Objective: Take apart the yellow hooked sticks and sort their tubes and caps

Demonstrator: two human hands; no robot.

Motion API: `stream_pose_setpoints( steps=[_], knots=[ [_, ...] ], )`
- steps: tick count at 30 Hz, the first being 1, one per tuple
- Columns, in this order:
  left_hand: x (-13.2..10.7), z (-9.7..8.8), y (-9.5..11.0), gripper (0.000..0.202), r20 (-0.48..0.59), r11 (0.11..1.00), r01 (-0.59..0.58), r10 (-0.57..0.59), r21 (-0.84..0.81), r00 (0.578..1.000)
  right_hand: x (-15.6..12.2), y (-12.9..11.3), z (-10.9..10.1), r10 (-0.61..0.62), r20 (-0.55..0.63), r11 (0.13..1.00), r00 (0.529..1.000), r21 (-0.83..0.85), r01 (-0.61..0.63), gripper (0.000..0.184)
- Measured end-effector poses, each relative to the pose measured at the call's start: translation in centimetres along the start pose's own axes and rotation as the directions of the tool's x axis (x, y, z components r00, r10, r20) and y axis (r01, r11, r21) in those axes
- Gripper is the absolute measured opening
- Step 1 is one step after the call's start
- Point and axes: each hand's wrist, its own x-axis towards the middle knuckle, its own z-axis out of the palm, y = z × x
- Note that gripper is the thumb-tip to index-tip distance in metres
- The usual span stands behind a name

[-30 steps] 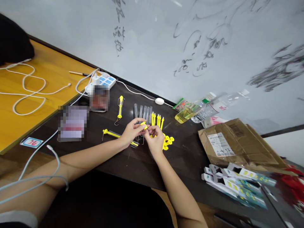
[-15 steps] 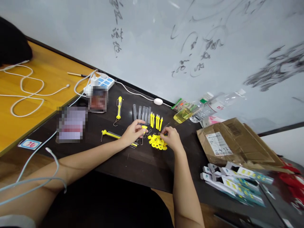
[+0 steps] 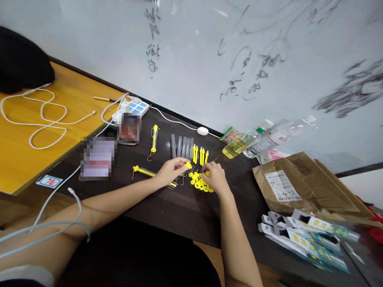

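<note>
My left hand point(image 3: 171, 170) pinches a small yellow plastic piece point(image 3: 188, 164) just above the dark table point(image 3: 179, 207). My right hand point(image 3: 214, 177) rests with curled fingers on a heap of yellow rings point(image 3: 200, 183); what its fingertips hold is too small to make out. Behind the hands lie a row of clear tubes point(image 3: 181, 146) and a row of yellow plungers point(image 3: 200, 154). Two assembled yellow tools lie to the left, one point(image 3: 153, 139) farther back and one point(image 3: 146, 172) near my left wrist.
A white power strip point(image 3: 134, 107) and cables lie at the back left, by an orange tabletop point(image 3: 30, 131). Plastic bottles point(image 3: 257, 139), a cardboard package point(image 3: 302, 183) and printed packets point(image 3: 305, 235) are on the right. A whiteboard wall point(image 3: 239, 52) stands behind.
My right hand left my left hand, moved right to the ring heap and has come back a little toward the left hand. The left hand kept the yellow piece.
</note>
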Motion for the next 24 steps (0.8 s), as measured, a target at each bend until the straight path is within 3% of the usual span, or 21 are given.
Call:
stream_pose_setpoints(
  steps=[4, 10, 16, 19, 21, 24],
  knots=[
    [0.0, -0.1, 0.0, 0.035, 0.021, 0.998, -0.006, 0.005, 0.062, 1.0, -0.1, -0.7, -0.8, -0.026, -0.05, 0.997, 0.998, 0.07, 0.03, 0.011],
    [0.1, -0.1, -0.4, 0.033, 0.031, 0.999, 0.021, -0.022, 0.03, 0.999, -0.1, -1.0, -0.3, 0.034, -0.046, 0.993, 0.998, -0.115, -0.039, 0.01],
    [0.2, -0.1, -0.2, 0.029, 0.033, 0.999, 0.053, -0.053, 0.008, 0.998, 0.0, -0.2, 0.0, 0.044, -0.004, 0.994, 0.999, -0.099, -0.044, 0.01],
    [0.1, -0.1, -0.1, 0.027, 0.021, 0.998, 0.057, -0.056, -0.017, 0.998, -0.1, -0.5, -0.9, 0.033, -0.067, 0.999, 0.997, 0.024, -0.032, 0.015],
    [0.0, -0.1, 0.0, 0.03, 0.026, 0.998, 0.06, -0.059, -0.035, 0.998, -0.3, -1.1, -1.6, -0.021, -0.112, 0.977, 0.994, 0.21, 0.044, 0.017],
    [-0.1, 0.0, 0.2, 0.036, 0.085, 0.994, 0.074, -0.066, -0.086, 0.994, -0.6, -2.8, -2.3, -0.192, -0.094, 0.818, 0.977, 0.534, 0.212, 0.022]
  ],
)
